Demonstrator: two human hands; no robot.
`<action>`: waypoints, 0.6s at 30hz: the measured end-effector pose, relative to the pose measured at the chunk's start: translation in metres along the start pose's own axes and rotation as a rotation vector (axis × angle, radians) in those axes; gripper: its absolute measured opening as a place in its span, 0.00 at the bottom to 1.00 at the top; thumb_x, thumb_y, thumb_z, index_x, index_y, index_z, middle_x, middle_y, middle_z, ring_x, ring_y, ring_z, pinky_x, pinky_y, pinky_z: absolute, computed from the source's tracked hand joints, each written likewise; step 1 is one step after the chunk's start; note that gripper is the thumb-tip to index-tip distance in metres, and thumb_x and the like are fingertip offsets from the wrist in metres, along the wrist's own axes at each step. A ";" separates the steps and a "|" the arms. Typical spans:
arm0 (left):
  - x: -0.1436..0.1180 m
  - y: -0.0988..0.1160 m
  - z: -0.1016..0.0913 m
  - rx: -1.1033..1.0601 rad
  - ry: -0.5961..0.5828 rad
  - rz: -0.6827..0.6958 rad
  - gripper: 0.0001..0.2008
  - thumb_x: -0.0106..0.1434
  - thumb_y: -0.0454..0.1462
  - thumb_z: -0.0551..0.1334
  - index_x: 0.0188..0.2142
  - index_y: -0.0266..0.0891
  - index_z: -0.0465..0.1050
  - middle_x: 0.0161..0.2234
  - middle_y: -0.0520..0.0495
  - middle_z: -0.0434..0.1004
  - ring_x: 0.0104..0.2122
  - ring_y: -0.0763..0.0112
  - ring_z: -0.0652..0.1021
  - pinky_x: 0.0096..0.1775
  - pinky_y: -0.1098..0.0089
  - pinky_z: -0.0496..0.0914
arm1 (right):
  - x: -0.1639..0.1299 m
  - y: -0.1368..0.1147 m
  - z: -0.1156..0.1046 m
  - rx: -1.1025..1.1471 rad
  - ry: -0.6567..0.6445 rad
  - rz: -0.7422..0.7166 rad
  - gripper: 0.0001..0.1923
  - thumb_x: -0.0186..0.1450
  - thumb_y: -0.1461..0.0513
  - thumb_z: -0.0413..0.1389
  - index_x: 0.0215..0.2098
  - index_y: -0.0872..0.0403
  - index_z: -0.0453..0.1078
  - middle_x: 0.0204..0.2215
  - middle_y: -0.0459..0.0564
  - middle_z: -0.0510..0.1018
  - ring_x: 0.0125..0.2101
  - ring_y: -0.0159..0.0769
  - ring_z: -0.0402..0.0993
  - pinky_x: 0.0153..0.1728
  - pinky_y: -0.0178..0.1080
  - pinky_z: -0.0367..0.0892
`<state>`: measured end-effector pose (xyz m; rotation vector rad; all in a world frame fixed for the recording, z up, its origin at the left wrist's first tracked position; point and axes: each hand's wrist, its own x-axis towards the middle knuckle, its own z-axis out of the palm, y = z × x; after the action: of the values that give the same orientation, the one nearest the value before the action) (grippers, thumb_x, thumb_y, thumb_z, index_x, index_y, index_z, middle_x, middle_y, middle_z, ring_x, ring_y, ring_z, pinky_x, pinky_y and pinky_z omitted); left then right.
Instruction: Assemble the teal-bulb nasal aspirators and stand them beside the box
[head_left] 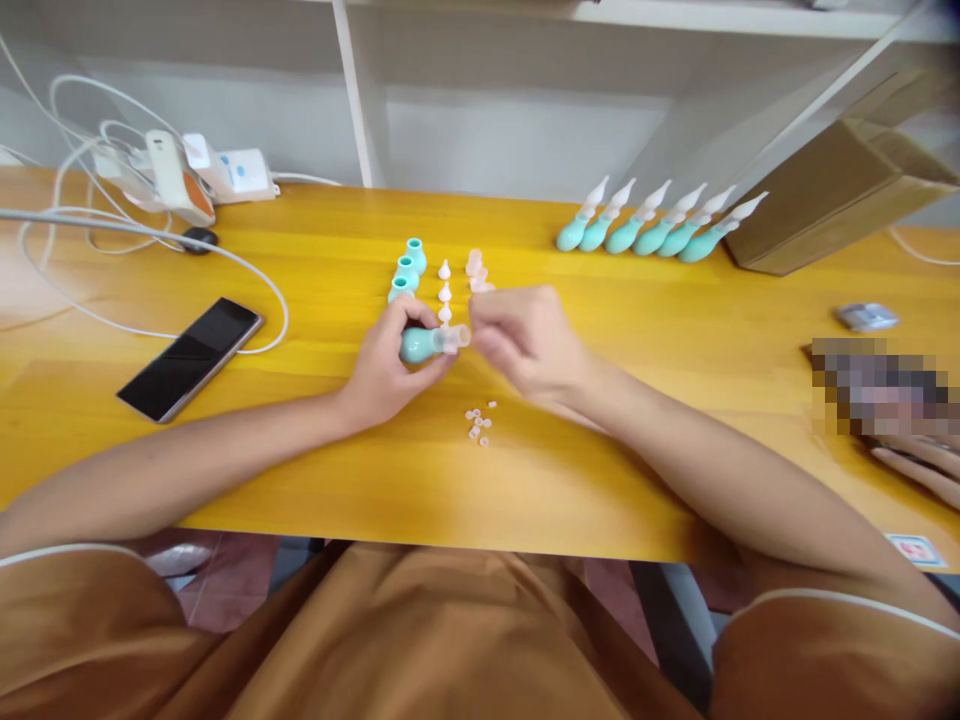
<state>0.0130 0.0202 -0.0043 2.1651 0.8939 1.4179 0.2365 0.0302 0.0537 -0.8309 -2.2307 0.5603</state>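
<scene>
My left hand [386,365] grips a teal rubber bulb [417,344] lying sideways just above the yellow table [315,430]. A clear plastic piece [454,338] sits at the bulb's mouth. My right hand [525,340] pinches at that piece with thumb and forefinger. Behind the hands stand three more teal bulbs [407,272], a column of small white tips [445,290] and a few pinkish clear caps [476,270]. A cluster of tiny clear rings [479,422] lies on the table in front of my right hand.
Several finished teal aspirators with white tips [656,228] lie in a row at the back right, beside a cardboard box [832,200]. A black phone [191,357] lies at left, with cables and a power strip [225,172] behind. Another person's hand [915,465] rests at the right edge.
</scene>
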 end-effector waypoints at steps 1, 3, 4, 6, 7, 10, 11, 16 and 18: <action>-0.001 -0.001 0.000 0.015 -0.027 0.042 0.18 0.73 0.51 0.71 0.48 0.45 0.68 0.43 0.47 0.77 0.41 0.65 0.77 0.45 0.63 0.74 | -0.001 -0.003 0.004 -0.011 -0.054 -0.009 0.40 0.73 0.26 0.45 0.26 0.50 0.58 0.23 0.46 0.63 0.26 0.35 0.59 0.33 0.41 0.55; -0.003 -0.002 -0.001 0.041 -0.069 0.140 0.17 0.75 0.51 0.69 0.48 0.45 0.67 0.45 0.45 0.77 0.44 0.63 0.78 0.46 0.61 0.75 | -0.003 -0.007 0.014 -0.013 -0.077 -0.003 0.40 0.72 0.26 0.49 0.25 0.50 0.58 0.21 0.46 0.63 0.25 0.34 0.58 0.30 0.41 0.52; -0.004 -0.002 -0.002 0.052 -0.075 0.175 0.16 0.76 0.50 0.68 0.48 0.45 0.67 0.46 0.44 0.77 0.45 0.62 0.78 0.47 0.60 0.75 | -0.004 -0.009 0.018 0.007 -0.059 0.007 0.40 0.73 0.27 0.49 0.25 0.50 0.59 0.21 0.46 0.64 0.24 0.34 0.58 0.30 0.41 0.52; -0.005 -0.001 -0.003 0.055 -0.071 0.201 0.13 0.78 0.48 0.66 0.48 0.45 0.67 0.47 0.44 0.77 0.47 0.62 0.78 0.49 0.60 0.75 | -0.006 -0.011 0.024 0.081 -0.020 0.034 0.39 0.76 0.30 0.47 0.24 0.50 0.60 0.19 0.45 0.63 0.23 0.33 0.57 0.29 0.41 0.52; -0.005 0.000 -0.004 0.038 -0.070 0.200 0.12 0.78 0.47 0.66 0.48 0.45 0.67 0.47 0.45 0.76 0.46 0.63 0.78 0.48 0.60 0.75 | -0.007 -0.011 0.026 0.133 -0.013 0.047 0.39 0.76 0.30 0.48 0.23 0.51 0.60 0.19 0.44 0.63 0.23 0.32 0.56 0.28 0.41 0.52; -0.003 0.008 -0.006 -0.082 -0.101 0.162 0.16 0.76 0.47 0.70 0.45 0.45 0.66 0.45 0.48 0.74 0.41 0.67 0.77 0.43 0.64 0.74 | -0.008 -0.009 0.028 0.351 -0.052 0.062 0.39 0.76 0.32 0.51 0.22 0.51 0.62 0.19 0.43 0.62 0.22 0.30 0.55 0.27 0.40 0.52; -0.002 0.012 -0.007 -0.134 -0.116 0.146 0.17 0.74 0.49 0.72 0.44 0.45 0.65 0.44 0.49 0.74 0.40 0.68 0.77 0.41 0.65 0.74 | -0.008 -0.008 0.030 0.439 -0.069 0.061 0.39 0.76 0.32 0.53 0.22 0.51 0.62 0.19 0.43 0.61 0.22 0.30 0.54 0.27 0.40 0.52; 0.015 0.030 -0.018 -0.304 -0.189 0.008 0.21 0.76 0.53 0.68 0.39 0.44 0.64 0.38 0.49 0.75 0.35 0.68 0.76 0.38 0.64 0.74 | -0.001 -0.012 0.019 0.786 0.029 0.157 0.41 0.75 0.28 0.46 0.22 0.49 0.49 0.19 0.40 0.48 0.20 0.31 0.46 0.23 0.39 0.51; 0.027 0.028 -0.027 -0.259 -0.150 0.011 0.24 0.74 0.59 0.68 0.39 0.44 0.67 0.38 0.47 0.76 0.35 0.66 0.77 0.39 0.61 0.76 | 0.003 -0.016 -0.003 0.673 0.112 0.137 0.40 0.77 0.29 0.44 0.23 0.49 0.51 0.20 0.43 0.51 0.21 0.32 0.48 0.24 0.39 0.52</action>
<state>0.0046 0.0188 0.0425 2.0504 0.6097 1.2781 0.2302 0.0218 0.0666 -0.6334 -1.7120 1.2085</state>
